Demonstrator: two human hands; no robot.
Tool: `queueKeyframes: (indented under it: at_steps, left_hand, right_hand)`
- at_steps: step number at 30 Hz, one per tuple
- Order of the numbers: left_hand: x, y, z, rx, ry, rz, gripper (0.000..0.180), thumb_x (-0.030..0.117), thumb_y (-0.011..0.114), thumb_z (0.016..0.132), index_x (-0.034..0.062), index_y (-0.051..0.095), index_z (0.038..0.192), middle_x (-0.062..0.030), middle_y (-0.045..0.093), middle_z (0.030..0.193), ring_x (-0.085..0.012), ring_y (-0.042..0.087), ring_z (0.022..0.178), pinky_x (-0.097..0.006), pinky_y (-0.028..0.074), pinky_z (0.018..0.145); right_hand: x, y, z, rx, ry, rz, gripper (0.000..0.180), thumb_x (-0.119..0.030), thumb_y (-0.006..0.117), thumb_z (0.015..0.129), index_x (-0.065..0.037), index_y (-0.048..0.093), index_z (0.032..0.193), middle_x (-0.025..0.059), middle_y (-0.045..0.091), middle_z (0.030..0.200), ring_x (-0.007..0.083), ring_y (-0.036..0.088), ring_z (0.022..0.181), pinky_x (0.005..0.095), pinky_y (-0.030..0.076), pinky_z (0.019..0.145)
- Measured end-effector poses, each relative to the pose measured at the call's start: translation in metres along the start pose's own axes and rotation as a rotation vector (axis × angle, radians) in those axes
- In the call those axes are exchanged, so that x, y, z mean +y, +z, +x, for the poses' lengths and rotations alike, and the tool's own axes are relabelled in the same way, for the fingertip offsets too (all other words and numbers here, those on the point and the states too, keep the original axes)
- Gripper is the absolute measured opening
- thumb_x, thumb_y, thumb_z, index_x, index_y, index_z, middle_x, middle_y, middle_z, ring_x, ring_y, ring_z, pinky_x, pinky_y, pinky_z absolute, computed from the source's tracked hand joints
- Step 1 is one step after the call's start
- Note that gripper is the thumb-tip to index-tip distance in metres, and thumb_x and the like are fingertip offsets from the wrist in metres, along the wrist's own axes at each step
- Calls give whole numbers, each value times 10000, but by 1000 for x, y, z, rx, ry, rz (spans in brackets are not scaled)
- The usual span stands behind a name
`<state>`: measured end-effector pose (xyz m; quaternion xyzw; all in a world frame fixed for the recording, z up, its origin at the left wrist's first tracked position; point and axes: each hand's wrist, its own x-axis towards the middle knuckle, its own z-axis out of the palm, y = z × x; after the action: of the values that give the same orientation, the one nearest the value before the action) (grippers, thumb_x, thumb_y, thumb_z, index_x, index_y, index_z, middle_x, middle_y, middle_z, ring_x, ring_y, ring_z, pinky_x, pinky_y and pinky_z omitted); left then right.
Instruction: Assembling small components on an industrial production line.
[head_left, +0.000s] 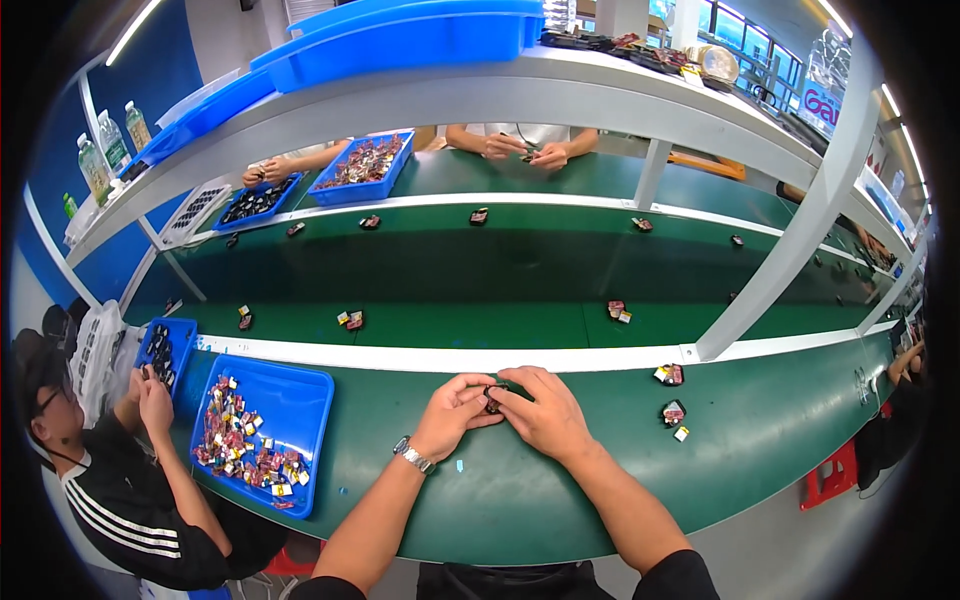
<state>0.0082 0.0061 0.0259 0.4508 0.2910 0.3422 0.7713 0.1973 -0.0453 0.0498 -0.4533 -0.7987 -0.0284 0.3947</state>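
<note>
Over the near green bench top, both my hands meet around a small dark assembly (492, 398) with a rounded outline. My left hand (450, 418), wearing a metal watch (412, 455) at the wrist, grips it from the left. From the right, the fingers of my right hand (545, 408) press over it, covering much of it. Its exact kind cannot be made out. To the right lie two small black-and-red parts (673, 412) with white and yellow pieces attached.
A blue tray (308, 398) of red, white and yellow parts stands left. Beyond the white rail (440, 355), a green conveyor belt (480, 325) carries scattered parts. A person (150, 480) works at left; others' hands (525, 148) work across. A shelf post (790, 240) slants down at right.
</note>
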Motion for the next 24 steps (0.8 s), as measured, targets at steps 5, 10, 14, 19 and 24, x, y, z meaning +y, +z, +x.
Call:
queueKeyframes:
  at_steps: [5, 10, 14, 19, 24]
  left_hand:
    - [-4, 1, 1, 2, -3, -15, 251, 16, 470, 1015, -4, 502, 1263, -136, 618, 1240, -203, 631, 1121, -371, 566, 973]
    - [-5, -2, 1, -34, -7, 60, 260, 11, 464, 1016, 9, 514, 1271, -111, 610, 1268, -190, 620, 1140, -349, 556, 978]
    - [-3, 1, 0, -34, 7, 66, 289, 1, 462, 1013, 6, 513, 1297, -104, 604, 1283, -187, 614, 1150, -341, 551, 978]
    - [0, -1, -1, -56, -19, 74, 338, -31, 478, 991, -8, 511, 1326, -114, 591, 1297, -190, 610, 1156, -344, 543, 987]
    - [-3, -10, 0, -168, 84, 149, 364, -32, 535, 962, -5, 506, 1324, -123, 567, 1316, -196, 595, 1184, -375, 535, 1009]
  right_hand:
    - [-1, -1, 0, -46, 16, -10, 216, -64, 732, 749, -87, 664, 953, 74, 610, 1187, 281, 586, 1115, 404, 504, 911]
    - [2, -5, 1, -97, 53, 74, 149, -71, 736, 757, -82, 629, 859, 73, 602, 1196, 280, 569, 1146, 409, 492, 939]
    - [4, -3, 0, -110, 51, 82, 143, -79, 743, 761, -85, 660, 878, 70, 604, 1198, 281, 566, 1152, 406, 491, 949]
    - [4, 0, -1, -92, 76, 110, 122, -78, 742, 767, -81, 689, 878, 68, 618, 1182, 281, 568, 1148, 402, 491, 953]
    - [-1, 3, 1, -36, 141, 167, 105, -66, 734, 757, -58, 687, 850, 71, 637, 1154, 281, 578, 1122, 393, 493, 950]
